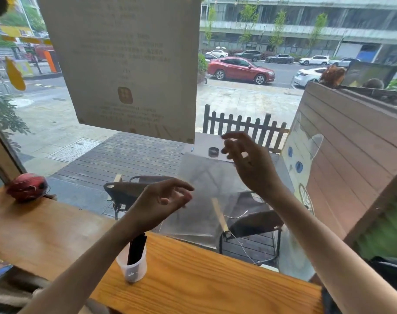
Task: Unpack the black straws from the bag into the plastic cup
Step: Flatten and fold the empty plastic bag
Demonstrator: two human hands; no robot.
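Observation:
A clear plastic cup point(134, 269) stands on the wooden counter point(204, 279) with a bundle of black straws point(137, 248) upright in it. Above and to its right, a clear plastic bag point(204, 200) hangs in front of the window and looks empty. My left hand point(165, 199) pinches the bag's left edge, directly above the cup. My right hand point(247, 162) is raised higher at the bag's top right corner, fingers partly spread; its hold on the bag is hard to make out.
A red helmet-like object point(27, 188) sits on the counter's far left by the window. A paper notice point(125, 64) hangs on the glass above. Beyond the glass are dark chairs, a deck and a street with cars.

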